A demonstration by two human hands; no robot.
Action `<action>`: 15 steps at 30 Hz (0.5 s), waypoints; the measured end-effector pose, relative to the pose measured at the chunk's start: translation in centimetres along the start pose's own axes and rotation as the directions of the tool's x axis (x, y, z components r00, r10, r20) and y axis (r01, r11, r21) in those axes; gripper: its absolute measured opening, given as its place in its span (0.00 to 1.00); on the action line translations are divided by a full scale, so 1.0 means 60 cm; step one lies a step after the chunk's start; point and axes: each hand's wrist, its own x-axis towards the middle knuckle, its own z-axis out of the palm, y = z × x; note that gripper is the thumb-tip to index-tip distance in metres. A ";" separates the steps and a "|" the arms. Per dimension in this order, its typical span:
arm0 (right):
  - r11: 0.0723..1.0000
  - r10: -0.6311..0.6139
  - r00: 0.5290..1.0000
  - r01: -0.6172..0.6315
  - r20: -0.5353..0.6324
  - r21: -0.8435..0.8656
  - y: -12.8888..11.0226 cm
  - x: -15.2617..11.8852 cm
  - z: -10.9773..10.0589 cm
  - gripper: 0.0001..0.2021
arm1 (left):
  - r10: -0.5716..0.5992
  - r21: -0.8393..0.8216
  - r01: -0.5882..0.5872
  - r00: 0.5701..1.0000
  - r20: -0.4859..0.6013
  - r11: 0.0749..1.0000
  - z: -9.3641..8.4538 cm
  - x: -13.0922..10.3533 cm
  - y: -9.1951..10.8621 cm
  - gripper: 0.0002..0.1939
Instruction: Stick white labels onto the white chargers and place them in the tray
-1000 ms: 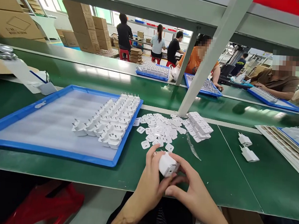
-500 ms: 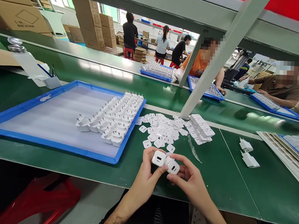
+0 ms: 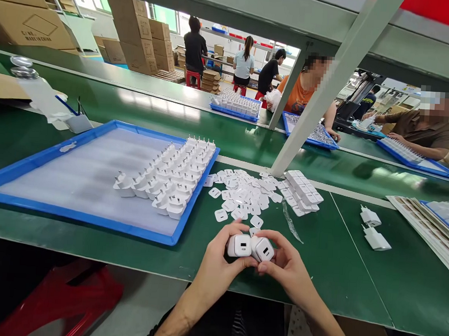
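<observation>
My left hand (image 3: pixel 220 258) is closed round a white charger (image 3: pixel 240 246), its port face turned up toward me. Beside it, my right hand (image 3: pixel 285 256) grips a second white charger (image 3: pixel 263 250) between thumb and fingers. The two chargers touch side by side above the near edge of the green table (image 3: pixel 328 263). Just beyond my hands lies a loose pile of white square face plates (image 3: pixel 241 194). To the left, a blue-rimmed tray (image 3: pixel 82 225) bears rows of white plug housings (image 3: pixel 175 175) with metal pins upward.
Stacked white blocks (image 3: pixel 302 192) and a clear plastic strip (image 3: pixel 291 222) lie behind the hands. Two white chargers (image 3: pixel 375 238) rest at right. A slanted post (image 3: pixel 319 92) rises beyond the pile. Several people sit across the line; a red stool (image 3: pixel 70 300) stands lower left.
Both held chargers have turned and shifted slightly, the left one now tilted more to show its side. My left hand has moved a little down and left.
</observation>
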 end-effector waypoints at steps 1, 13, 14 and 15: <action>1.000 0.005 1.000 -0.005 0.001 0.028 0.002 0.002 0.003 0.21 | -0.005 -0.010 0.006 0.999 0.042 1.000 0.002 -0.002 -0.002 0.15; 0.968 0.098 0.995 -0.088 0.032 -0.235 -0.022 0.018 0.004 0.30 | 0.026 0.007 -0.027 1.000 0.006 1.000 -0.013 -0.007 0.000 0.18; 0.928 0.074 0.997 -0.068 0.001 -0.367 -0.033 0.029 -0.011 0.29 | -0.011 -0.023 0.009 0.999 -0.053 1.000 -0.016 -0.006 0.003 0.17; 0.851 0.031 0.998 -0.052 -0.049 -0.523 -0.043 0.043 -0.025 0.26 | -0.046 -0.054 0.040 0.993 -0.107 0.998 -0.017 -0.005 0.005 0.17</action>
